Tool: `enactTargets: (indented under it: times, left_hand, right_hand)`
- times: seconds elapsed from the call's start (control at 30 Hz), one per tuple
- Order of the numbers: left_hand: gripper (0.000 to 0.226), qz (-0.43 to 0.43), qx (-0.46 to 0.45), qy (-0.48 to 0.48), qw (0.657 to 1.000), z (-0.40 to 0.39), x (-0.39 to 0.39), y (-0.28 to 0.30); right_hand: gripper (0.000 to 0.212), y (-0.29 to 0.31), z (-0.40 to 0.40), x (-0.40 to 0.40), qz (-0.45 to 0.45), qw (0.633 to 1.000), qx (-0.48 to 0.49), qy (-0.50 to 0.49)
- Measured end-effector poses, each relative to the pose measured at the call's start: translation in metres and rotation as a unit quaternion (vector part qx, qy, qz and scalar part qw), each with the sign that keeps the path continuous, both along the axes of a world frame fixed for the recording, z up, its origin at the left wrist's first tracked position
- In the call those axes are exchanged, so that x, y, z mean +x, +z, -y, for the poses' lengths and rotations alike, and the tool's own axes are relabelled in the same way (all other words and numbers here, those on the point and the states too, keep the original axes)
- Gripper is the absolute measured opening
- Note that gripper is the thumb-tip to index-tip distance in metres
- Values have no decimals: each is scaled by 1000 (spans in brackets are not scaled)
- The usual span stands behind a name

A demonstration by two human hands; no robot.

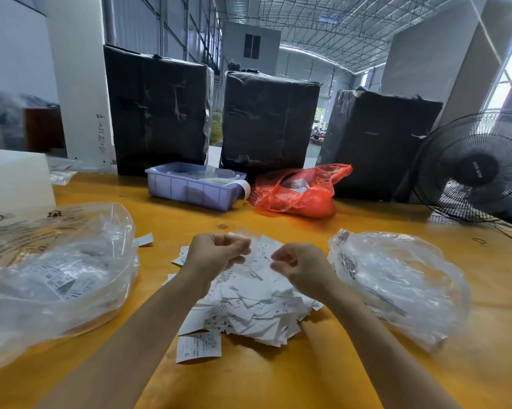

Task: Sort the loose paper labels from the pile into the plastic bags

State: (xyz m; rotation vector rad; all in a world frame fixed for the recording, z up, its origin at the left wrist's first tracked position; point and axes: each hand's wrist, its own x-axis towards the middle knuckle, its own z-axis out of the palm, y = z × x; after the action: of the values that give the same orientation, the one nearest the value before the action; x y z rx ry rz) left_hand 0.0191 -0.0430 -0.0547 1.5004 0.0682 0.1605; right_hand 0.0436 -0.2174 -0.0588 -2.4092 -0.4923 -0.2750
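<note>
1. Left hand (216, 250) and right hand (297, 265) – fingers curled; together pinching a blurred label (262, 250).
2. Pile (249, 305) – table (278, 379) centre, beneath both hands.
3. Bags – left bag (51, 270), right bag (396, 278) – flank the pile.

Readable marks on labels and pillar

Loose labels (250, 308) show a printed "S"; handwritten digits on the white pillar (80, 84) read roughly "3500"; bag print is blurred.
</note>
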Motion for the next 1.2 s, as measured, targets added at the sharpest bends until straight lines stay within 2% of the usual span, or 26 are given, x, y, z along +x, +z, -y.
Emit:
enactTargets:
  times: [0.17, 0.37, 0.6, 0.7, 0.77, 0.87, 0.93, 1.03, 1.2]
  left_hand:
    - [9, 13, 13, 20, 1000, -2, 3, -1]
    - [12, 19, 27, 14, 999, 0, 2, -2]
    - [11, 18, 38, 18, 999, 0, 2, -3]
    - [11, 19, 47, 26, 998, -1, 2, -2]
    - [12, 18, 52, 28, 998, -1, 1, -1]
    - [12, 10, 53, 18, 998, 0, 1, -1]
    - [12, 9, 53, 4, 999, 2, 0, 0]
    - [10, 10, 57, -20, 998, 4, -2, 1]
    - [9, 15, 77, -58, 995, 7, -5, 4]
  right_hand:
    - [60, -19, -6, -2, -81, 981, -146, 103]
    - [19, -18, -2, 3, -36, 978, -163, 121]
    - [15, -16, 7, 9, -23, 982, -146, 118]
    - [15, -16, 10, 10, -15, 996, -57, 71]
    - [17, -11, 15, 10, -59, 995, 79, 28]
    - [13, 0, 20, 9, -200, 932, 303, 15]
    - [9, 5, 20, 7, -248, 891, 380, 24]
    - [3, 11, 18, 2, -266, 864, 426, 37]
    - [5, 20, 17, -2, -225, 878, 418, 55]
